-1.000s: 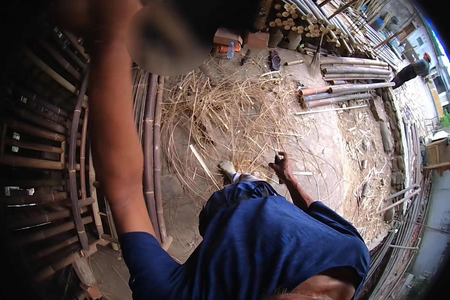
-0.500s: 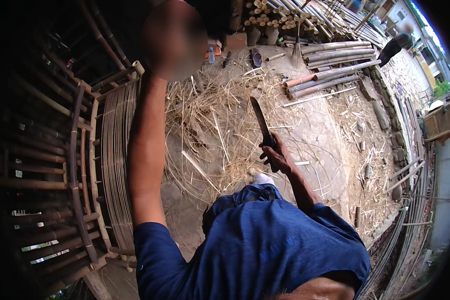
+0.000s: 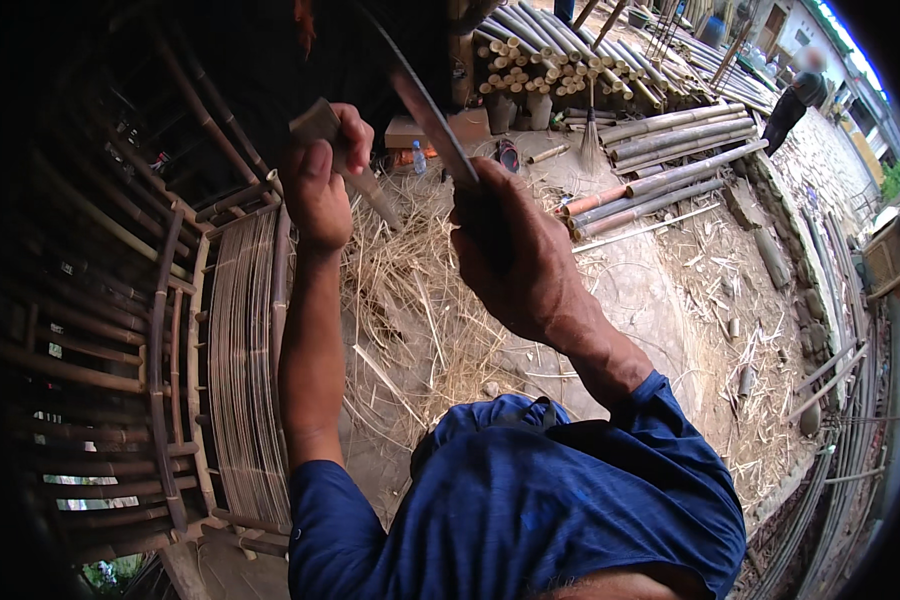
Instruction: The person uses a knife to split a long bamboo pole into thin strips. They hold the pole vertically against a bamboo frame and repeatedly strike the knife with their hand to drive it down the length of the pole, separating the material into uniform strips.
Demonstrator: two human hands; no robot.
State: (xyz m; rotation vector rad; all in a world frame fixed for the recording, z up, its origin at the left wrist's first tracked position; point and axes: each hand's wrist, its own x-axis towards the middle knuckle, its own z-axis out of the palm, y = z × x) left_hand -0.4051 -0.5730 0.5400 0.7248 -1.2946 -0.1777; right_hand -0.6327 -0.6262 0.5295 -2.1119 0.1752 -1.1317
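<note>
My right hand [image 3: 515,255] is closed round the handle of a long knife [image 3: 432,120], whose blade slants up and to the left into the dark. The handle is mostly hidden in the palm. To its left my left hand [image 3: 330,190] is wrapped round a flat brown piece of wood [image 3: 317,122], perhaps bamboo. The wood runs down past the fingers toward the floor; whether it is loose or fixed I cannot tell. Blade and wood are apart. Below both hands, thin bamboo shavings [image 3: 420,300] lie heaped on the ground.
On the left stands a bamboo frame [image 3: 155,350] beside a rack of thin strips [image 3: 245,370]. Cut bamboo poles [image 3: 670,150] lie at the right, with stacked poles [image 3: 540,65] behind. A broom [image 3: 590,140] and a bottle [image 3: 418,158] stand farther back. A person [image 3: 795,100] stands far right.
My right hand has risen toward the upper middle with the knife. My left hand, blurred out before, has come down and nearer, and now shows the wood in its grip.
</note>
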